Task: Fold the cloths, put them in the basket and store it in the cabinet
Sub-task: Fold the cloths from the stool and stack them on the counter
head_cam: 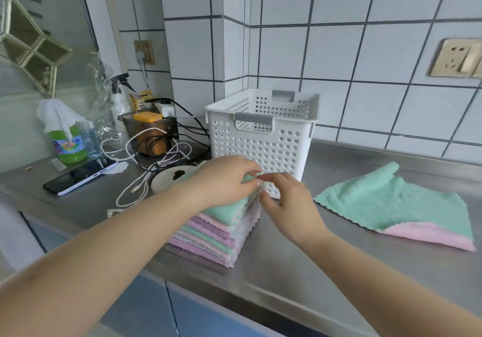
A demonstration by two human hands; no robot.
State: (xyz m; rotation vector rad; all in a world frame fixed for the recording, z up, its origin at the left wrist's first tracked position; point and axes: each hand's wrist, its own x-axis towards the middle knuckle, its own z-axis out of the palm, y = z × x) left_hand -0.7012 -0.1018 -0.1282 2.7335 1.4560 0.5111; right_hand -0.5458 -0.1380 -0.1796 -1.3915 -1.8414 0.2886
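- Top green cloth (221, 210) of folded stack (208, 240) pinched at far corner by left hand (221, 182).
- Right hand (289, 206) fingers curled at same corner; grip cannot be told.
- White basket (263, 133) stood just behind.

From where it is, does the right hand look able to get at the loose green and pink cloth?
Probably yes. The right hand is at the stack of folded cloths, and the loose cloth lies flat to its right with only bare counter between; the basket stands behind.
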